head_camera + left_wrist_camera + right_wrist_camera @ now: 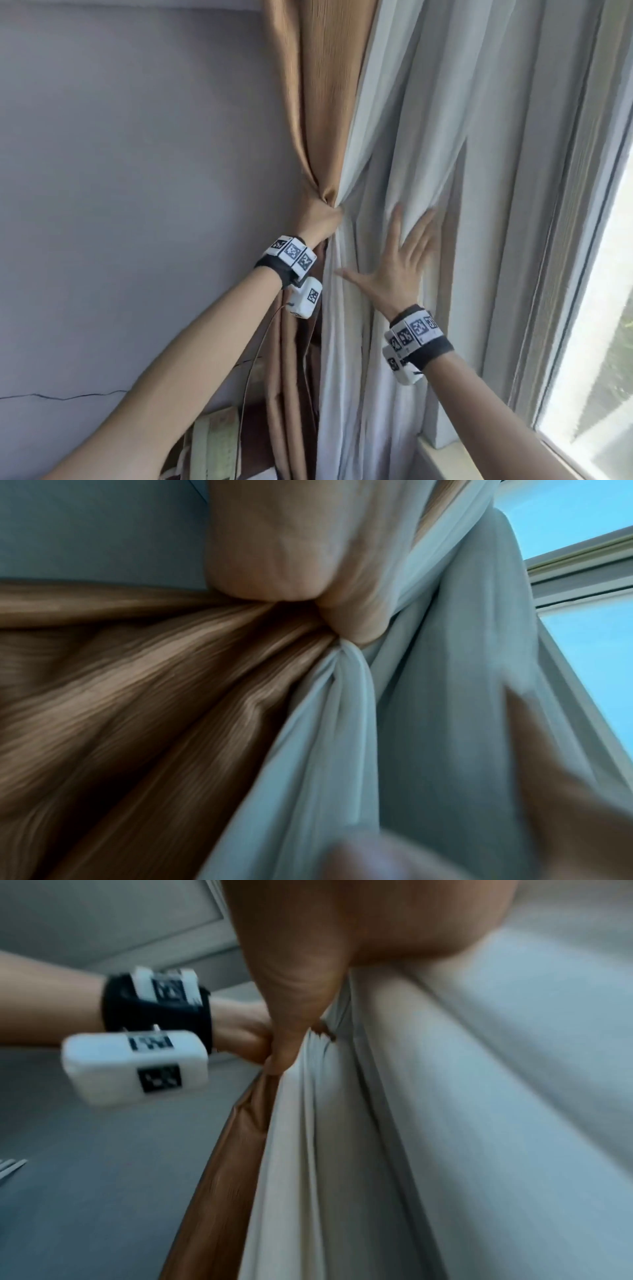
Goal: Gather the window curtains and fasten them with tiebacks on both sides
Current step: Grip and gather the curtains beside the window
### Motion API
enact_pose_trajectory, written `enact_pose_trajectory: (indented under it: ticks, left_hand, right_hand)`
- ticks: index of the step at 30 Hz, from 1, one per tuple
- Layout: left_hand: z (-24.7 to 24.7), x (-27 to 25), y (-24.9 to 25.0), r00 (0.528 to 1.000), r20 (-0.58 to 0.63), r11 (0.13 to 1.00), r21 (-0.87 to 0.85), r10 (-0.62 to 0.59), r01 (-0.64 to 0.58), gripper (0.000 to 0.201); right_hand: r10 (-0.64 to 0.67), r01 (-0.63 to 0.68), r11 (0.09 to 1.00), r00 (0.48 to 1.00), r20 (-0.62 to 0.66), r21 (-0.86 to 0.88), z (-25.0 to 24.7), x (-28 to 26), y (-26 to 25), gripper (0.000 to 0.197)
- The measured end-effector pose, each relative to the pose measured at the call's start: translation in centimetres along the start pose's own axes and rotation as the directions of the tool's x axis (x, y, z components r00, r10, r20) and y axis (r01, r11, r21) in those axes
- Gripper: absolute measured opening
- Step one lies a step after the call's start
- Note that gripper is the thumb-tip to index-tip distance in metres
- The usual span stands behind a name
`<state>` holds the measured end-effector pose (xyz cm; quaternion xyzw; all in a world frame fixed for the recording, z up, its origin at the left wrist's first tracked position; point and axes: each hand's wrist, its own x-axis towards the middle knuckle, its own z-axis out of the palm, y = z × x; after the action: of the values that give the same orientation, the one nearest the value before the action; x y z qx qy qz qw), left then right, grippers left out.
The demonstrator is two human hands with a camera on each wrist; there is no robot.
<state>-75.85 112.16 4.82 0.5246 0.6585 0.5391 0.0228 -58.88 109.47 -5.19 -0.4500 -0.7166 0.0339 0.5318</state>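
Two curtains hang by the window. One is the brown curtain, one is the white curtain. The left hand squeezes both together in a bunch. The right hand lies flat with fingers spread on the white curtain.
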Motion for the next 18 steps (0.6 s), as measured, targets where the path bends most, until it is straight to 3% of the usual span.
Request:
enact_pose_trajectory:
  ticks: [2,5,10,13,15,18]
  left_hand:
    - [-0.1,0.0,-0.3,0.996,0.081,0.999,-0.03,0.035,-0.032,0.084]
    - [0.1,0.4,-1.2,0.982,0.173,0.996,-0.046,0.081,-0.074,0.082]
    - [-2.7,0.5,-4.0,0.933,0.351,0.994,0.032,0.083,-0.101,0.097]
    - [-4.4,1.5,-9.1,0.961,0.278,0.982,0.179,0.011,-0.063,0.124]
    - [-4.6,2.7,-12.5,0.98,0.2,0.987,0.162,-0.019,-0.014,0.13]
    - [-4.7,5.0,-15.1,0.994,0.098,0.989,0.146,-0.047,0.032,0.14]
  right_hand:
    - [0.044,-0.057,0.992,0.992,0.119,0.111,2.6,0.3,-0.4,0.164]
    - [0.087,-0.145,0.956,0.971,0.223,0.255,7.3,2.3,-1.2,0.164]
    - [0.109,-0.153,0.975,0.96,0.257,0.158,14.2,8.7,-1.8,0.128]
    - [0.117,-0.175,0.96,0.96,0.253,0.219,17.6,13.1,-1.0,0.126]
    - [0.13,-0.187,0.952,0.964,0.233,0.244,20.5,15.7,-0.4,0.132]
    - [0.128,-0.212,0.942,0.943,0.307,0.26,25.6,18.7,0.5,0.133]
